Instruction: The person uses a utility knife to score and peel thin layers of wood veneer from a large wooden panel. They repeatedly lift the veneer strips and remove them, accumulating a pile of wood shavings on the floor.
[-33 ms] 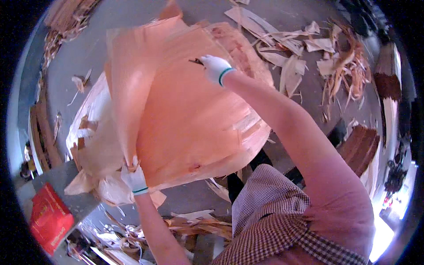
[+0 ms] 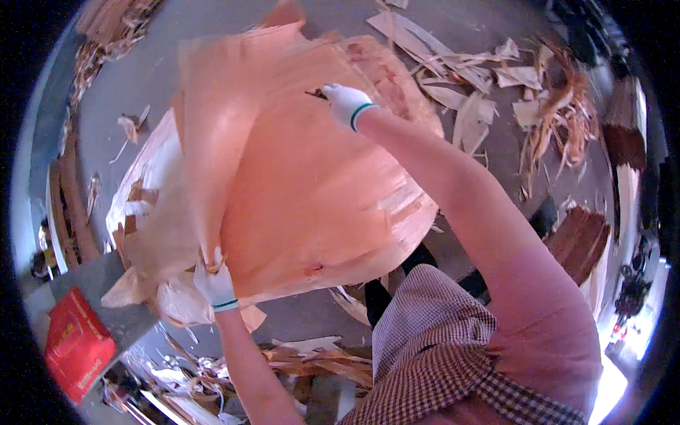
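A pile of thin orange-tan wood veneer sheets (image 2: 304, 191) lies before me, its edges uneven and torn. My left hand (image 2: 215, 283), in a white glove with a green cuff band, is closed on the near edge of a veneer sheet (image 2: 216, 127). That sheet bends upward and curls over the pile's left part; its far end is blurred. Over the far part of the pile is my right hand (image 2: 348, 105), gloved alike and closed around a small dark tool (image 2: 314, 93). Only the tool's thin tip shows, so its kind cannot be told.
Loose veneer strips (image 2: 467, 117) and a tangle of scraps (image 2: 567, 120) litter the floor at the far right. Brown veneer stacks (image 2: 579, 241) stand on the right. A red packet (image 2: 79, 346) rests on a grey surface at the near left. More scraps (image 2: 319, 358) lie close to me.
The lifted veneer sheet has shifted slightly at its far end. Both hands keep nearly the same places and grips; the whole view has moved a little.
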Tool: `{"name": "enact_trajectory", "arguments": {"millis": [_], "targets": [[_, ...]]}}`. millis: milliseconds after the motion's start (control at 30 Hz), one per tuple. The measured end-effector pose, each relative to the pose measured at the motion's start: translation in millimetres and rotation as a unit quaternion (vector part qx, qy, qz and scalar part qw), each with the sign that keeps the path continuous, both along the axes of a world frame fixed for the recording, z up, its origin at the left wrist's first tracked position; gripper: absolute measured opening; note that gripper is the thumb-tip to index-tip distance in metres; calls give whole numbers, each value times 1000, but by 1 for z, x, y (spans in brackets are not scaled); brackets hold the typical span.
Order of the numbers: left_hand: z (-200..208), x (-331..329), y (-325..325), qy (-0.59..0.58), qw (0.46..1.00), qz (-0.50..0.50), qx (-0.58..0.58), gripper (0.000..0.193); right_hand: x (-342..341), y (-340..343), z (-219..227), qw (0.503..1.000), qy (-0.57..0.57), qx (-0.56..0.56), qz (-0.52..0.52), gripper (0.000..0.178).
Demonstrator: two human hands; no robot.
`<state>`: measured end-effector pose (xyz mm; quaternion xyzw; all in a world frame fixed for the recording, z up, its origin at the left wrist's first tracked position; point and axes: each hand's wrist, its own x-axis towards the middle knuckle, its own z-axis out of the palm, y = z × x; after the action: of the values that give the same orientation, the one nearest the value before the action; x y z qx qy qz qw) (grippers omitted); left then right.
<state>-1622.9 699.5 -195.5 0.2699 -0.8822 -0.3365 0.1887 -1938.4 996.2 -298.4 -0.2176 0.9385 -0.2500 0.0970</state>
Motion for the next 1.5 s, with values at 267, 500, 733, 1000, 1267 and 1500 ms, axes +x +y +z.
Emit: {"name": "enact_trajectory", "arguments": {"millis": [267, 500, 733, 1000, 1267, 1500], "targets": [[-40, 27, -45, 76, 952, 121, 271, 39, -33, -32, 6, 980, 107, 143, 91, 22], [-10, 4, -17, -47, 993, 69, 88, 34, 29, -14, 39, 964, -133, 15, 231, 42], [-29, -1, -17, -173, 977, -60, -113, 36, 5, -35, -6, 980, -180, 0, 79, 69], [-14, -22, 11, -199, 957, -137, -158, 53, -11, -6, -60, 994, -12, 99, 34, 42], [-2, -9, 8, -221, 958, -88, -163, 51, 5, 335, 91, 929, -37, 345, -131, 35], [-10, -24, 10, -196, 951, -156, -181, 49, 325, 616, 316, 739, -48, 402, -538, 28]]}}
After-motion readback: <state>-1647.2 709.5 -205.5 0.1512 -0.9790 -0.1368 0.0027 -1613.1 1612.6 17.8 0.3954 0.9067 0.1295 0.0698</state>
